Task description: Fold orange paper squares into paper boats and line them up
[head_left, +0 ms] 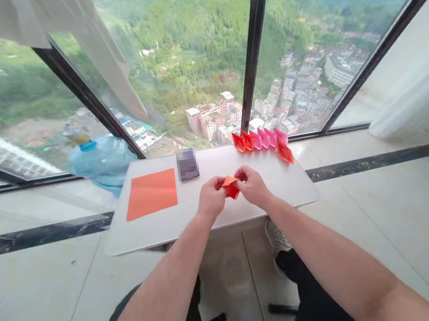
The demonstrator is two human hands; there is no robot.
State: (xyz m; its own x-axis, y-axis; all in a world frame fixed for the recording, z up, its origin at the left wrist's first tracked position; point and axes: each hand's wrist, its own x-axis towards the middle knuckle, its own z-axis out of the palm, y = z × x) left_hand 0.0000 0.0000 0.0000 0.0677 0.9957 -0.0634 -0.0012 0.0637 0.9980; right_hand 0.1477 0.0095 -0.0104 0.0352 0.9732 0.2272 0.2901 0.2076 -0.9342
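Note:
A small folded piece of orange-red paper (231,188) is held over the front part of the white table (160,229). My left hand (212,197) pinches its left side and my right hand (252,186) pinches its right side. The paper shows a lighter orange flap on top and a deeper red part below; its finer folds are too small to make out. At the table's back right stands a row of several folded paper pieces (261,139), red at the left and pink toward the right. One more red folded piece (284,151) lies just in front of that row's right end.
Orange paper sheets (151,194) lie flat at the table's left. A phone-like dark object (187,164), partly blurred out, is at the back edge. A large blue water bottle (99,160) stands beyond the left corner. Tall windows (184,54) rise behind, with a curtain (105,48) hanging.

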